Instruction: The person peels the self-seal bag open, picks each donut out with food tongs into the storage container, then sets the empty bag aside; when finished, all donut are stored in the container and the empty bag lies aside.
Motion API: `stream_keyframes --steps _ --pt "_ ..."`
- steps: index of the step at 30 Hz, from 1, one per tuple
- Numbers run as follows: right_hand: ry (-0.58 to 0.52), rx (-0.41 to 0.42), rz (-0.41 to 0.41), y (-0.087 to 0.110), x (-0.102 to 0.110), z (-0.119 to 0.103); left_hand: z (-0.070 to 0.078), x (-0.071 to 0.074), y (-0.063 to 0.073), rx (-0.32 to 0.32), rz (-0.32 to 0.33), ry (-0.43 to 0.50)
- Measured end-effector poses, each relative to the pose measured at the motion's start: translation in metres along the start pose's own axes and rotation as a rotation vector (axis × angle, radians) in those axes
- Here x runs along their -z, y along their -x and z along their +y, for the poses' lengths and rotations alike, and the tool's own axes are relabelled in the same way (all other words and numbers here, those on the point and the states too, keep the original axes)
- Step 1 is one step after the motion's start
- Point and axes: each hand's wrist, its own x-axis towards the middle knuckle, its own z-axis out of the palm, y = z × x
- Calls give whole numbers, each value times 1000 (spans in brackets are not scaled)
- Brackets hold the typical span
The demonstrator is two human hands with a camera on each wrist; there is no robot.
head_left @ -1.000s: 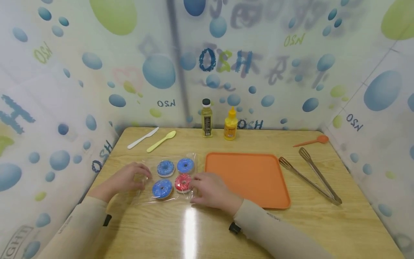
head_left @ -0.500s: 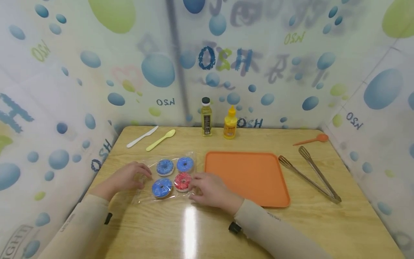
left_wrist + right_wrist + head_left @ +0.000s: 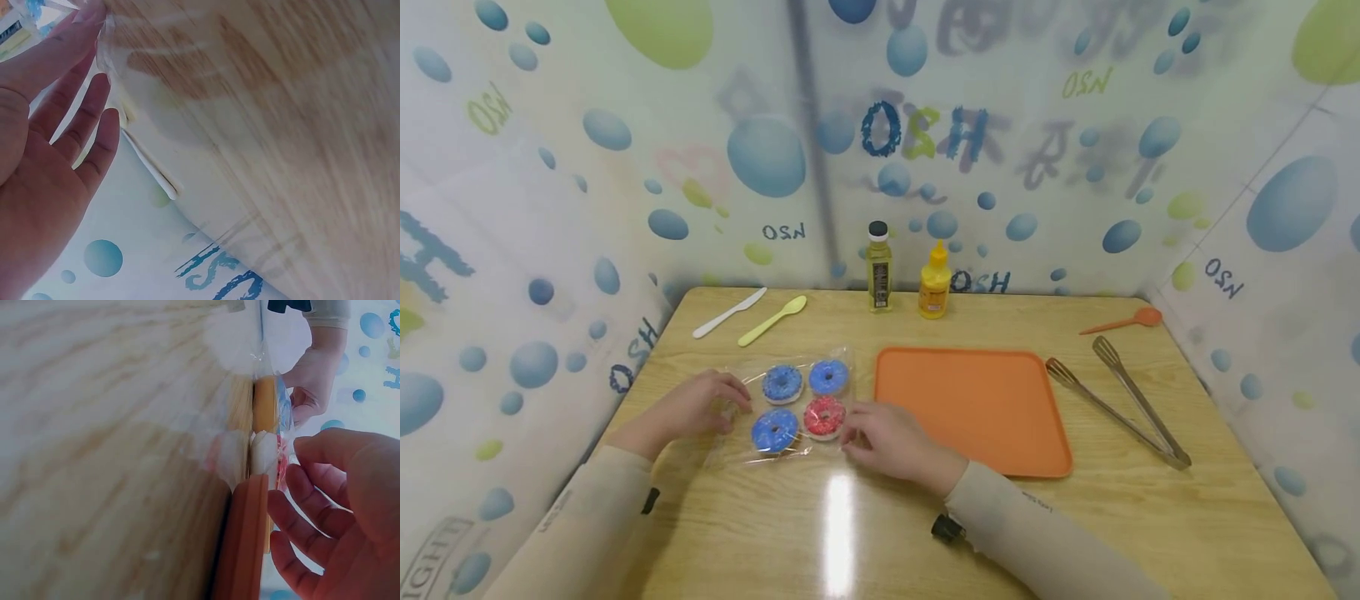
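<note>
A clear plastic pack [image 3: 741,446] lies flat on the wooden table with blue donuts [image 3: 775,431] and one red donut [image 3: 824,417] showing inside. My left hand [image 3: 696,407] is at the pack's left edge, its thumb and index fingertips apart in the head view. In the left wrist view its long fingers [image 3: 94,150] are loosely extended beside the clear film. My right hand [image 3: 895,442] is beside the red donut at the pack's right edge. Seen from the right wrist, its fingers [image 3: 306,534] are relaxed, hold nothing, and hover next to the orange tray's rim [image 3: 247,544].
Right of the pack sits an orange tray [image 3: 970,408], then metal tongs [image 3: 1138,400] and an orange spoon [image 3: 1120,321]. A white knife [image 3: 730,312] and yellow spoon [image 3: 772,321] lie back left. An oil bottle [image 3: 880,271] and a yellow squeeze bottle [image 3: 934,283] stand by the wall.
My right fingertips have drawn slightly right, away from the red donut. My left hand stays at the pack's left edge, and the view has tilted down very slightly.
</note>
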Motion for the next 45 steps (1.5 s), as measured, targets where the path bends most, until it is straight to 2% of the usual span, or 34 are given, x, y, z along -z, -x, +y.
stream_keyframes --steps 5,10,14,18,25,27,32,40,45 --pt "-43 0 -8 0 -3 3 -1 1 -1 21 -26 21" --pt "-84 -25 3 5 0 4 -1 1 -2 -14 -18 25" --pt "-62 -60 37 9 7 5 1 5 -2 -35 -16 13" --pt "-22 -97 59 13 10 11 1 7 -2 -19 -28 14" --pt "-40 -111 32 19 11 17 0 5 -4 -11 -36 24" --pt "-58 -103 30 19 13 18 0 4 -4 -32 -25 18" --pt "-130 -80 32 12 17 20 -1 4 -2 -60 -3 8" --pt "-223 -75 25 -4 27 22 -4 4 -2 -59 -9 -6" --pt "-336 -75 -7 -15 27 29 -3 4 0 -64 -19 -14"
